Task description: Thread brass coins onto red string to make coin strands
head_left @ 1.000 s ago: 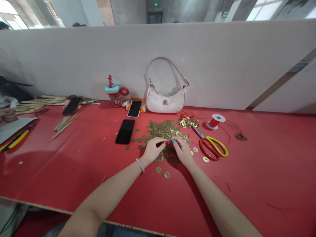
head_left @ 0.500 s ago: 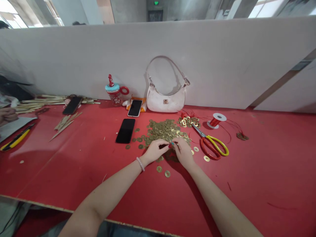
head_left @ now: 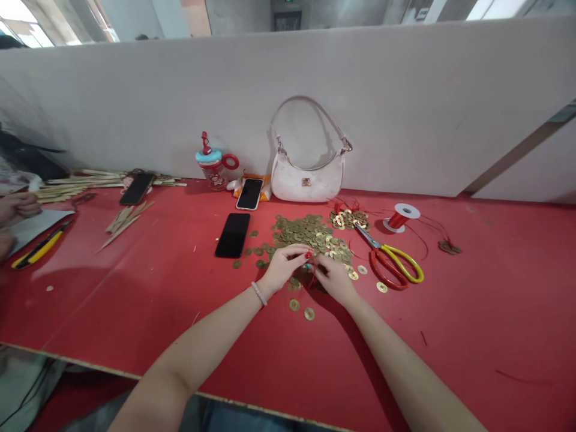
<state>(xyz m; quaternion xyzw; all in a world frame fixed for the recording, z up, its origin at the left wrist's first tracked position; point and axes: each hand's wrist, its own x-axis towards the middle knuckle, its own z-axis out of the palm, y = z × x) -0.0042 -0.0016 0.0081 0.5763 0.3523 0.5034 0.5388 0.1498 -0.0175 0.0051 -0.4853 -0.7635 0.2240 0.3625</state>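
My left hand (head_left: 281, 268), with a beaded bracelet (head_left: 259, 293) on its wrist, is closed in a pinch on a thin red cord (head_left: 314, 277). Opposite it, my right hand (head_left: 335, 279) has its thumb and fingers pressed together on the same cord; the fingertips of both hands nearly meet. Whether a coin hangs on the cord is too small to tell. Both hands are at the near side of a heap of brass coins with square holes (head_left: 303, 233), and a few loose coins (head_left: 309, 314) lie in front of them.
Right of the heap are scissors (head_left: 391, 264), coins tied with red cord (head_left: 351, 219), a red cord spool (head_left: 400, 217) and another coin bundle (head_left: 449, 247). Behind stand a white handbag (head_left: 307, 180) and cup (head_left: 215, 172). A phone (head_left: 233, 235) lies left; a co-worker's hand (head_left: 20, 206) is far left.
My fingertips have shifted slightly, and a piece of red cord now shows below them. The whole view has moved a little, so the table things appear slightly farther right and higher.
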